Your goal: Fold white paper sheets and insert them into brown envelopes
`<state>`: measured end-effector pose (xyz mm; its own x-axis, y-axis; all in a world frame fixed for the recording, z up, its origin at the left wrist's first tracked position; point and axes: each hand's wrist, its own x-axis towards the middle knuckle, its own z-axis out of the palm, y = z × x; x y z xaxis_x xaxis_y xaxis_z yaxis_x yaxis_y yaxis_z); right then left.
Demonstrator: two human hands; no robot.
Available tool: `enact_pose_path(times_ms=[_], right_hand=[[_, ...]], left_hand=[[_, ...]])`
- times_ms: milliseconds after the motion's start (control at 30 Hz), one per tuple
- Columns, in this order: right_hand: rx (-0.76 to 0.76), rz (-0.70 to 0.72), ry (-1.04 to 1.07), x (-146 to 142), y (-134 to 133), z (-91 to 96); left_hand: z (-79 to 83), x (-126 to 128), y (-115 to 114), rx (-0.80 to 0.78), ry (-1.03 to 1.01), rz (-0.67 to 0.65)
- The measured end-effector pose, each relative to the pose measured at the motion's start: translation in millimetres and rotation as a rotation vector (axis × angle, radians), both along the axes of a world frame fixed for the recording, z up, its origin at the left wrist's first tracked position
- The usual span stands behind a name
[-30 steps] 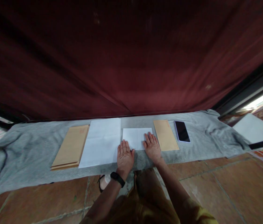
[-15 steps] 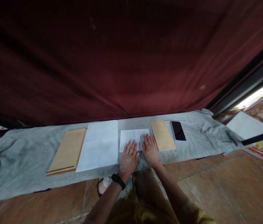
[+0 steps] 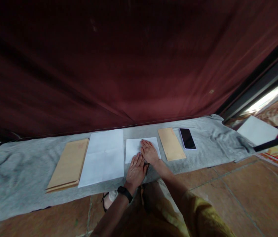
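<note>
A small folded white paper (image 3: 132, 148) lies on a grey cloth (image 3: 25, 168) spread over the floor. My left hand (image 3: 136, 171), with a black band at the wrist, lies flat with fingers stretched out on the paper's near edge. My right hand (image 3: 149, 152) rests flat on the middle of the same paper, fingers out, just beyond the left hand. Neither hand holds anything.
Left of the small paper lie a larger white sheet (image 3: 103, 156) and a stack of brown envelopes (image 3: 68, 164). To its right lie one brown envelope (image 3: 170, 144) and a dark phone (image 3: 187, 138). A dark red curtain (image 3: 129, 65) hangs behind. Another white sheet (image 3: 257, 130) lies far right.
Both hands have slid toward each other over the small paper. The right hand moved left onto its middle and the left hand shifted right. The view has drifted a little.
</note>
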<state>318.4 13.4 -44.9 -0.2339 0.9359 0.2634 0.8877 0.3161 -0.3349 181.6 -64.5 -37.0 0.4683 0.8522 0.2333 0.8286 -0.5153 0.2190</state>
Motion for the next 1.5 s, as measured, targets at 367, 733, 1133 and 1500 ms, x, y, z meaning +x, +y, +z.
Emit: enact_pose_path(times_ms=[367,733,1133,1500], right_hand=[[-0.049,-0.478,0.042,27,-34,6.6],[-0.248,-0.563,0.545,41,-49,34.2],[-0.195,-0.306,0.828,12,-67,91.6],[-0.093,-0.283,1.172,4,-85,110.9]], left_hand=[[-0.9,-1,-1,0.028,-0.002,0.000],[2.4,-1,-3,-0.007,-0.012,0.008],[10.6,11,2,-0.028,-0.350,0.140],[108.0,4,17,-0.470,-1.247,0.564]])
